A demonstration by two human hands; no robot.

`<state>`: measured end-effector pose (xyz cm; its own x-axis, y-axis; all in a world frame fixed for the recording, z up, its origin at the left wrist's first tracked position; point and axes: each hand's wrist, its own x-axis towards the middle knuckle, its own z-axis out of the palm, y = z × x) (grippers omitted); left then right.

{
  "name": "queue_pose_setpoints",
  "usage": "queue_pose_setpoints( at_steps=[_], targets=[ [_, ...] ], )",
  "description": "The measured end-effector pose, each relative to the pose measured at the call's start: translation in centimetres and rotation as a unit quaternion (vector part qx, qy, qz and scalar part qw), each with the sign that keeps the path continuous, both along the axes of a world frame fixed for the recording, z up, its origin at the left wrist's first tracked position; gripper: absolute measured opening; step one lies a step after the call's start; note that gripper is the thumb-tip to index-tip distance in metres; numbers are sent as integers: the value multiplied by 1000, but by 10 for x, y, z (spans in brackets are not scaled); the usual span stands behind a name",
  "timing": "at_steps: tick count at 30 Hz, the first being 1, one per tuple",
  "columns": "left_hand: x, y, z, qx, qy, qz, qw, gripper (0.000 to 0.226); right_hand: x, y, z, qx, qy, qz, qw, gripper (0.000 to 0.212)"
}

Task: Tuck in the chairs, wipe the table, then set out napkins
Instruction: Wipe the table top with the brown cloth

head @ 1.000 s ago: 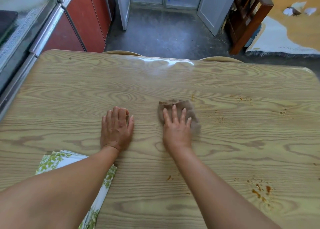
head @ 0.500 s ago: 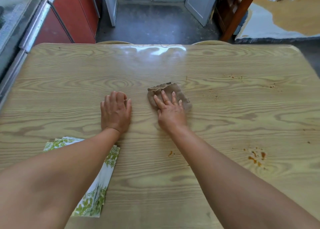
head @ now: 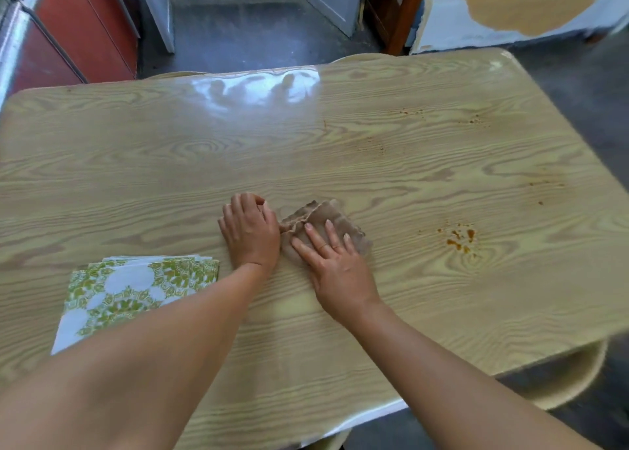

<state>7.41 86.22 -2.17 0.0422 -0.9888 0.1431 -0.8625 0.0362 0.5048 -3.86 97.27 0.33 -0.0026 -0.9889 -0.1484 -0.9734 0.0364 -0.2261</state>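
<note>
A brown cloth (head: 320,215) lies flat on the wood-grain table (head: 374,163) near its middle. My right hand (head: 335,262) presses down on the cloth with fingers spread. Just left of it, touching the cloth's edge, my left hand (head: 250,231) rests palm-down on the table and holds nothing. A stack of green-and-white patterned napkins (head: 132,286) sits at the near left, partly under my left forearm. Orange-brown stains (head: 459,238) mark the table to the right of the cloth, with fainter specks (head: 408,112) further back.
Two chair backs (head: 360,57) show just beyond the table's far edge, and a chair seat (head: 561,378) sticks out under the near right corner. Red cabinets (head: 78,37) stand at the left. A wooden frame (head: 405,10) and a rug (head: 510,3) are at the back right.
My right hand has slid the cloth toward my left hand, so the two now touch. The view has shifted, showing more of the table's right side and the napkins.
</note>
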Motion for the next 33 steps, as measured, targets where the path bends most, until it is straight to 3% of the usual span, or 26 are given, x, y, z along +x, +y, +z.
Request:
queue_pose_setpoints(
  at_steps=[6,10,19,24,33],
  targets=[
    [-3,1,0,-10,-19,-41,999,38,-61,-56,5,45,20,-118,992,55],
    [0,0,0,-21,-2,-50,999,38,-59,-72,6,80,13,-154,985,56],
    [1,4,2,-30,3,-76,997,36,17,46,7,13,-31,-75,997,54],
    [0,7,0,-44,-17,-126,991,34,-11,56,-1,-10,-33,-30,999,55],
    [0,9,1,-57,-27,-158,985,36,-94,-27,5,43,-20,-204,978,53]
  ],
)
